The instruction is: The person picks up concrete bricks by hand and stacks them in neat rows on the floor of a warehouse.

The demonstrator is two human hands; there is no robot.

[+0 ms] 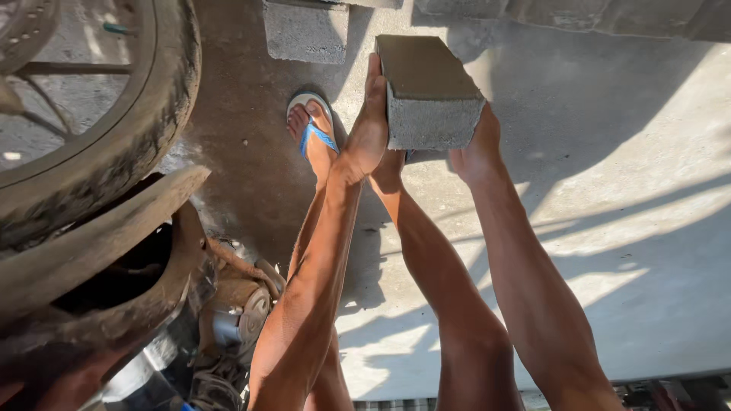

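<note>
Both hands (371,129) (477,146) around grey block (428,95)

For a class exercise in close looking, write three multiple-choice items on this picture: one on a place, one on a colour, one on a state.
1. Where is the second grey block?
A. On the ground beyond the foot
B. On top of the tyre
C. In the right hand

2. What colour are the straps of the sandal?
A. Red
B. Blue
C. Yellow

3. How is the concrete block held?
A. Lying untouched on the ground
B. Pinched in one hand alone
C. Gripped between both hands

Answers:
1 A, it lies on the concrete floor near the top edge.
2 B, blue straps cross the foot.
3 C, the left hand and right hand press its two sides.
</note>
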